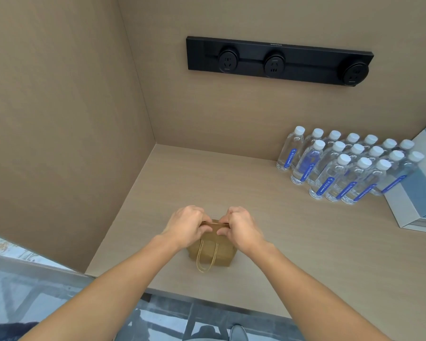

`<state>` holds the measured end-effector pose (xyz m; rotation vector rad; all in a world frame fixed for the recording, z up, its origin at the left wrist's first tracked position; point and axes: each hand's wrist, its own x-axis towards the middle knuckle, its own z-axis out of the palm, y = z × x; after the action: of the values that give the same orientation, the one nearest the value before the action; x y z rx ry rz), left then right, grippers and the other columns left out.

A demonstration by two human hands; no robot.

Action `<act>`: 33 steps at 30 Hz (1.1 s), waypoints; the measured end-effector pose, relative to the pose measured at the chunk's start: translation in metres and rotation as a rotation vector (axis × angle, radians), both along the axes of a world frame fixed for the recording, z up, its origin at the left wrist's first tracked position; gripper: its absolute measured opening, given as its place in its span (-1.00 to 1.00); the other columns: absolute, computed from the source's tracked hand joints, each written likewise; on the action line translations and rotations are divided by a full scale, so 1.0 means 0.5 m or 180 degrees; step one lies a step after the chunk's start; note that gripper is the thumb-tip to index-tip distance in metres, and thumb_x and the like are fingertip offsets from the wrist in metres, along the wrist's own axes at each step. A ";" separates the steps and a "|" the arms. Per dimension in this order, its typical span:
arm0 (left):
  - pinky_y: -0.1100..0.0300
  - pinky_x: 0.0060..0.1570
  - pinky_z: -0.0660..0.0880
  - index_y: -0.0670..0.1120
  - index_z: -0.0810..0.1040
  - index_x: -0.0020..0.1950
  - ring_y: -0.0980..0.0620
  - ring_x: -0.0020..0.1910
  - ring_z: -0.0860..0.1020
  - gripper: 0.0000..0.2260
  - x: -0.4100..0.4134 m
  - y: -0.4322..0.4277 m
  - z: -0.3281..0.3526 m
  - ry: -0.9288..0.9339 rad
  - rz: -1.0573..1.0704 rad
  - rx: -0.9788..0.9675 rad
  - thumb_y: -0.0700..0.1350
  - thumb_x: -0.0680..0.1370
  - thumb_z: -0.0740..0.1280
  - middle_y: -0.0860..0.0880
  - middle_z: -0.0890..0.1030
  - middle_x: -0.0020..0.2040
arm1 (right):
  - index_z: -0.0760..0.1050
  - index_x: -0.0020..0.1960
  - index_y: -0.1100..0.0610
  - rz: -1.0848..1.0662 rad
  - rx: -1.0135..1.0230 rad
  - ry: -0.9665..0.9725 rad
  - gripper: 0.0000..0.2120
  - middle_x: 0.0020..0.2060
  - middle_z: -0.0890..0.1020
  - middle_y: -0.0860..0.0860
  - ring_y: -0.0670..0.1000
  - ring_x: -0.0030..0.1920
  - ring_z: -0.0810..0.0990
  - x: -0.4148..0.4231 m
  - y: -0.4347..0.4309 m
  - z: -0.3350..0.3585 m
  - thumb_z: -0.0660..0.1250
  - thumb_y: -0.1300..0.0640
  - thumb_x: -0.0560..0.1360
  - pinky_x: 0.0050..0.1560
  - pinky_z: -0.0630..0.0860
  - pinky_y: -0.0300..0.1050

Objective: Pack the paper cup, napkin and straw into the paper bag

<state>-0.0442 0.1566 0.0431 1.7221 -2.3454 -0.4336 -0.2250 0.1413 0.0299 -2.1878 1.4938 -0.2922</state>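
Paper bag point(210, 252): stands upright on the wooden counter point(293, 242), near its front edge, directly ahead of the person; its top is folded flat into a strip.
Fold axis: the folded top edge runs left to right, spanning the gap between the two hands.
Left hand point(186, 225): at the left end of the fold, fingers curled over it and thumb beneath, clamped on the paper.
Right hand point(241, 226): at the right end, pinched on the fold in mirror fashion.
Nearer hand: neither; both sit level and equally close to the bag.
Handle point(205, 258): a twine loop hanging down the near face, untouched.
Cup, napkin, straw: not visible; presumably inside, though the closed top hides them.
Step in hand: judged to be closing the bag's mouth.
Water bottles point(347, 166): grouped far right, well apart from the bag.
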 end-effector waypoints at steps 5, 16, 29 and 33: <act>0.18 -0.01 0.49 -0.01 0.72 0.09 -0.04 0.05 0.60 -0.80 0.017 -0.011 0.001 0.0234 0.0113 -0.0056 0.01 0.54 0.41 -0.01 0.70 -0.07 | 0.71 -0.05 0.12 -0.0164 0.0020 -0.0173 -0.87 -0.16 0.58 0.06 0.14 0.06 0.52 -0.041 -0.020 -0.002 0.47 0.12 0.44 0.02 0.52 -0.02; 0.15 0.14 0.55 -0.01 0.70 0.13 -0.01 0.11 0.62 -0.77 0.036 -0.041 -0.003 0.0257 -0.0017 0.0610 -0.23 0.53 0.42 0.00 0.70 0.09 | 0.70 -0.13 0.19 -0.0176 0.0050 -0.0158 -0.89 -0.17 0.67 0.10 0.15 -0.06 0.62 -0.034 -0.023 -0.001 0.39 0.23 0.46 -0.10 0.53 -0.11; 0.15 0.14 0.57 -0.01 0.71 0.13 -0.04 0.10 0.64 -0.81 0.038 -0.048 0.004 0.0133 0.0234 0.0767 -0.17 0.53 0.43 -0.08 0.72 0.06 | 0.68 -0.06 0.09 -0.0141 0.0140 0.0234 -0.72 -0.10 0.70 0.01 0.09 0.00 0.65 -0.035 -0.031 0.017 0.25 0.34 0.45 -0.05 0.54 -0.19; 0.14 0.03 0.58 0.02 0.68 0.12 -0.09 0.06 0.64 -0.80 0.024 -0.045 0.031 -0.0190 0.0070 0.0724 0.01 0.53 0.41 -0.08 0.71 0.02 | 0.61 0.01 0.05 0.0191 0.0135 0.0603 -0.84 0.05 0.63 0.07 0.18 0.10 0.57 -0.024 -0.022 0.058 0.28 0.15 0.49 -0.01 0.51 -0.06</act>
<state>-0.0324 0.1338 0.0586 1.8808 -2.3953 -0.6778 -0.2368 0.1301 0.0590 -2.2742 1.5138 -0.0333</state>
